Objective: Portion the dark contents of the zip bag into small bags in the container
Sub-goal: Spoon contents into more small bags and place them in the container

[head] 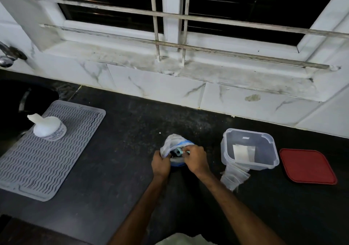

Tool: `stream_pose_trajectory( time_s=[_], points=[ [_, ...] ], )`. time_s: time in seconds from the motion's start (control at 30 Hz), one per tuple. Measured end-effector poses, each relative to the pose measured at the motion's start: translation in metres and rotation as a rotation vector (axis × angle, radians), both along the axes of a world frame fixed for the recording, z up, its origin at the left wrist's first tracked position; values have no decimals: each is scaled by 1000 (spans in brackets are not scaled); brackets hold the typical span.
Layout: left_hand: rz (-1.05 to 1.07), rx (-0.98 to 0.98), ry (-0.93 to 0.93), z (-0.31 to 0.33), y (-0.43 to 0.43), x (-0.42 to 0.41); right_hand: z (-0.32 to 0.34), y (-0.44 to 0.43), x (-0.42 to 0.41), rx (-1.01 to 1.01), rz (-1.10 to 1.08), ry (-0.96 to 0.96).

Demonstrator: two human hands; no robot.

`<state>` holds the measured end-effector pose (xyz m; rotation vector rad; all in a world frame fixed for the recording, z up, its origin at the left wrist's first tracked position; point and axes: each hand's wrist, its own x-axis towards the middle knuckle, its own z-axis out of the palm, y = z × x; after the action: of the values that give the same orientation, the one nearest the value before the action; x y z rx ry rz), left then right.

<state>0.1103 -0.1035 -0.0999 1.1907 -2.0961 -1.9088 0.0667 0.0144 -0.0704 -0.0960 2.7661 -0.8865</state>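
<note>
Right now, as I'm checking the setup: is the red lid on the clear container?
No, the red lid lies flat on the counter beside the open clear container.

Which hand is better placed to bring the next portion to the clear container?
The right hand: it pinches the teal scoop, and the container stands on its side. The left hand grips the zip bag.

Single view from a head-worn wide-angle camera. It looks forward and steeply down over a dark countertop toward a tiled wall and a barred window, which fill the upper half. Both forearms enter from the bottom edge. The left hand and right hand meet just below centre, at close working range. A grey mat and a red lid lie toward the left and right edges.
</note>
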Motion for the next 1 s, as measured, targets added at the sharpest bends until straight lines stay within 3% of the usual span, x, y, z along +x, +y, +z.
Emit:
stream_pose_trajectory(
  time_s=[0.17,0.43,0.83,0.93,1.0],
  points=[
    [-35,74,67,-4,2,-6,-10,3,-4,-130,-111,-134],
    [-74,80,84,-8,-1,-10,2,10,0,-583,-421,-457],
    [-90,223,133,-13,-14,-4,24,26,9,-708,-442,-420],
    [-164,134,120,-11,-19,6,41,38,15,-819,-465,-504],
    [-83,88,106,-1,-16,18,55,50,19,-902,-476,-566]
  ],
)
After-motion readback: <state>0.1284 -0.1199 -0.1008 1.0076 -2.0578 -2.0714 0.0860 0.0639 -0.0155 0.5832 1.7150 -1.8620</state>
